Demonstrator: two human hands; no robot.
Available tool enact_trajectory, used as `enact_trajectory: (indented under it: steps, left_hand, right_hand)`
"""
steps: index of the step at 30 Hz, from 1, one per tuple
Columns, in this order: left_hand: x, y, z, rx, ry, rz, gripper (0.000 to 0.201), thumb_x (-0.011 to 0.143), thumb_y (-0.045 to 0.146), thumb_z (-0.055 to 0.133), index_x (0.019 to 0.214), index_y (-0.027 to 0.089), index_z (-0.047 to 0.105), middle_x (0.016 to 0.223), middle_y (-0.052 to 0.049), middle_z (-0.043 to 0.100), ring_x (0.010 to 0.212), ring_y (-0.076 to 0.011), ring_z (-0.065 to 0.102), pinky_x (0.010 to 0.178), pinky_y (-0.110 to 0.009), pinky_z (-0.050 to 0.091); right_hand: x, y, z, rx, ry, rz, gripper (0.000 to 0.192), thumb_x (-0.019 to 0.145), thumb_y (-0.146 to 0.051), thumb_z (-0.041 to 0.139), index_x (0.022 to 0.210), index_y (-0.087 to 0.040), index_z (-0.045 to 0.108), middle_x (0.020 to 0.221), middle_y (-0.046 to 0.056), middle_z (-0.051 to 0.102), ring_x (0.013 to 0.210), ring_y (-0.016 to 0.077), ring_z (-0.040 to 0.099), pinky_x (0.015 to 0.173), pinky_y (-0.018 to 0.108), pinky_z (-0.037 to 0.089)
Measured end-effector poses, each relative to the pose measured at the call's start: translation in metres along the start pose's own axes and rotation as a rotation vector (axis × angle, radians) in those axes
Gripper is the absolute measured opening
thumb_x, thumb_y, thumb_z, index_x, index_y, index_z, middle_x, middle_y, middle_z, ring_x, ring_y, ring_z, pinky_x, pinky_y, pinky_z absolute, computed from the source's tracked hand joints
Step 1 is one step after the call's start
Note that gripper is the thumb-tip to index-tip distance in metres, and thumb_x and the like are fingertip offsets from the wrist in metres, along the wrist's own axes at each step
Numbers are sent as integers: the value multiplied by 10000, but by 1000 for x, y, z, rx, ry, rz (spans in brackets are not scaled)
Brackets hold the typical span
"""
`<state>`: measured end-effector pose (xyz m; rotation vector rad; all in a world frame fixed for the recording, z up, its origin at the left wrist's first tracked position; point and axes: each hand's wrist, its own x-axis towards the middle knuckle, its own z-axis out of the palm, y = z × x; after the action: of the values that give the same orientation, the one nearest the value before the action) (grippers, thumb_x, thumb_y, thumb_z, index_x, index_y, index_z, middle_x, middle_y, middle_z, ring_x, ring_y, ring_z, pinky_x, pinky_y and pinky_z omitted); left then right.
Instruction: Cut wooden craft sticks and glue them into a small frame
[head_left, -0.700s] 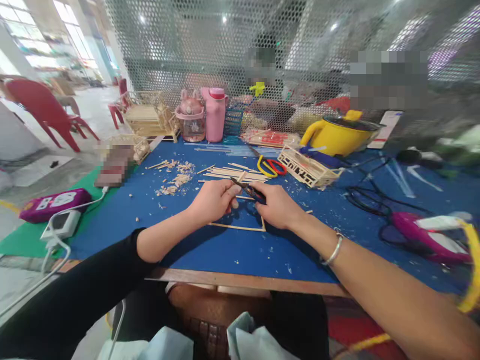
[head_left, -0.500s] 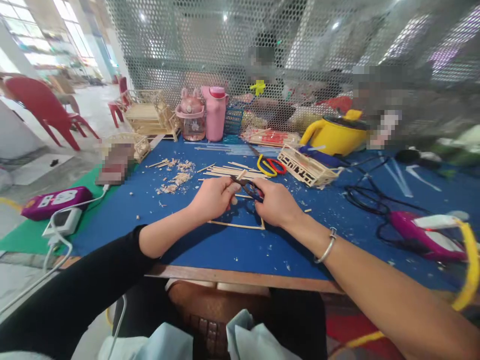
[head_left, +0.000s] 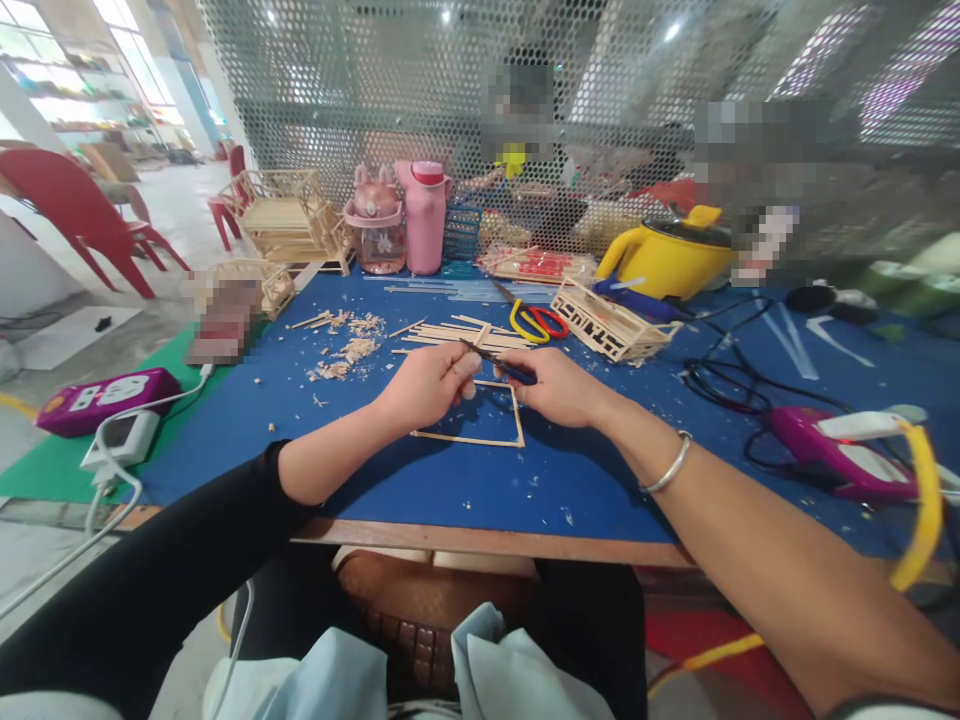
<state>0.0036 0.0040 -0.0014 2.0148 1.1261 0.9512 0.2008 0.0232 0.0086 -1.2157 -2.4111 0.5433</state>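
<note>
In the middle of the table my right hand (head_left: 559, 388) is closed around a pair of dark-handled pliers (head_left: 510, 370). The jaws point left, toward the fingertips of my left hand (head_left: 431, 385). That hand is pinched on a thin wooden stick (head_left: 484, 334), whose short end shows above the jaws; the rest is hidden by my fingers. Below both hands lies a rectangular frame of thin sticks (head_left: 472, 440), flat on the blue table top (head_left: 450, 490). Several loose sticks (head_left: 435, 335) lie just beyond my hands.
Wood scraps (head_left: 356, 350) lie to the left. Scissors (head_left: 536, 320) and a small wooden lattice piece (head_left: 611, 320) sit farther back. A yellow pot (head_left: 667, 262), a pink bottle (head_left: 426, 220) and a perforated screen (head_left: 360, 80) stand behind. Cables and a purple-and-white device (head_left: 840, 450) occupy the right.
The pliers have turned flatter, and my right hand has shifted slightly right of my left. More of the stick frame shows beneath. The whole view has shifted a little.
</note>
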Motion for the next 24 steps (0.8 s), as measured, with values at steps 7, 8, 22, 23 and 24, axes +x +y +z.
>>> enact_trajectory:
  steps: [7,8,22,23,24]
  left_hand:
    - [1,-2,4,-41,-4,-51,334,897,366,389,655,171,510,518,36,532,459,-68,475,506,-186,382]
    - [1,-2,5,-88,-16,-62,318,897,371,389,688,171,521,544,32,547,463,-69,478,499,-186,384]
    - [-2,-1,3,-20,10,-99,337,876,344,395,617,174,527,469,47,495,427,-79,433,481,-200,350]
    - [-1,-2,4,-17,22,-104,335,872,344,396,616,173,527,467,45,495,426,-80,432,478,-201,349]
    - [1,-4,5,-14,40,-103,328,869,341,399,620,172,528,472,43,500,430,-82,434,477,-201,349]
  right_hand:
    - [2,2,-4,7,-49,-1,240,667,-97,482,837,-136,645,732,4,624,682,139,518,630,229,380]
    - [2,1,-4,-6,-26,-1,260,674,-93,482,862,-142,654,765,12,645,707,147,538,651,234,390]
    - [-3,-3,15,-236,150,44,352,630,-70,483,933,-196,611,817,35,663,731,195,581,649,273,410]
    - [-3,-4,17,-260,167,52,333,626,-74,486,915,-190,606,798,40,655,715,197,574,632,274,402]
    - [-2,-5,18,-280,193,57,335,624,-79,491,923,-185,601,807,48,652,722,202,572,630,278,397]
